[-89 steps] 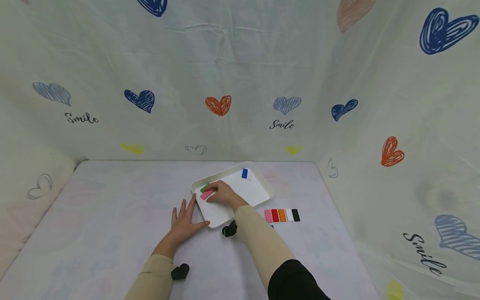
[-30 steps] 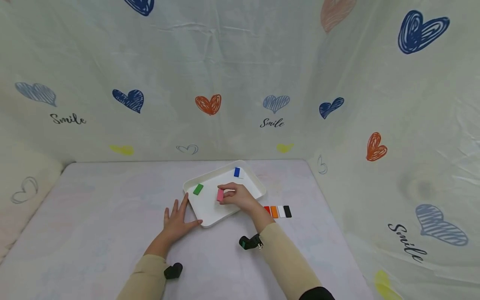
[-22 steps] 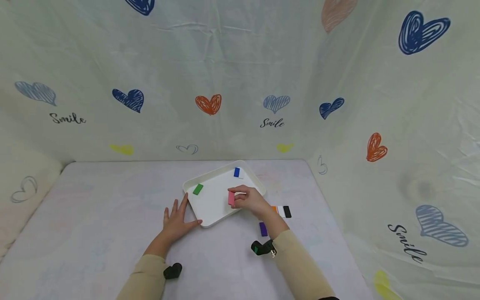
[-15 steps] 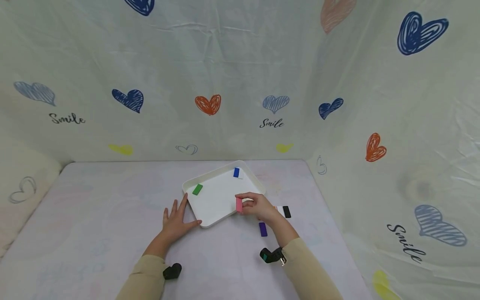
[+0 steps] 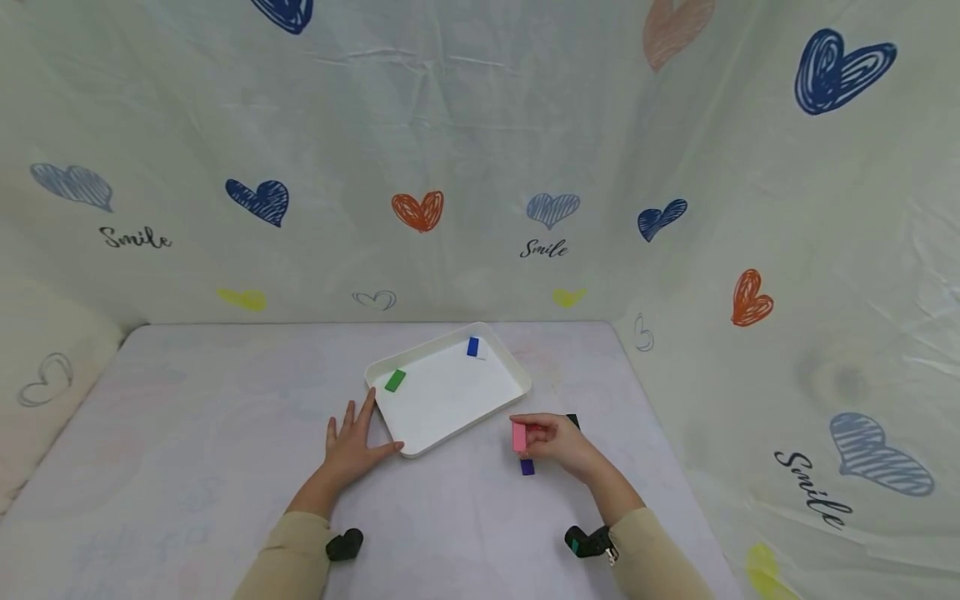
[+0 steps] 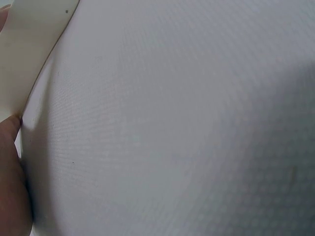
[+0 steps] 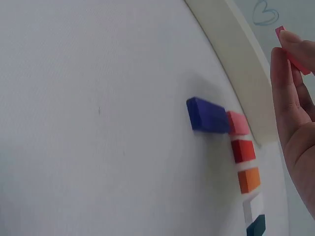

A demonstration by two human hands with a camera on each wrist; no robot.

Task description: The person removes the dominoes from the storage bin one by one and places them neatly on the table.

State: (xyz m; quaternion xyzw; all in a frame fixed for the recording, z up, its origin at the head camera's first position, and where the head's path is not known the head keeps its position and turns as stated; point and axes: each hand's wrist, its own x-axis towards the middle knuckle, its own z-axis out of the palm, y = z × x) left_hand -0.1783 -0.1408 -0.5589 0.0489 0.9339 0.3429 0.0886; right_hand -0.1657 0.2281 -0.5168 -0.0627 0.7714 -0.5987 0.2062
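My right hand [image 5: 558,443] pinches a pink domino-like block [image 5: 518,437] between thumb and fingers, upright over the table to the right of the white tray [image 5: 517,367]. A purple block [image 5: 527,467] shows just below that hand. In the right wrist view a row of blocks lies beyond the purple one: pink [image 7: 238,123], red [image 7: 243,151], orange [image 7: 249,180], white [image 7: 253,207] and a dark one [image 7: 256,225]. My left hand [image 5: 348,450] is spread at the tray's left end, thumb and a fingertip at its rim.
Inside the tray lie a green block [image 5: 395,381] near the left end and a blue block [image 5: 472,347] near the far side, with a white piece [image 5: 482,354] beside it. A cloth printed with hearts [image 5: 417,211] hangs behind the table [image 5: 225,400].
The right hand has lifted the pink block from beside the green one and carried it right, out past the tray's rim. The left hand stays at the tray.
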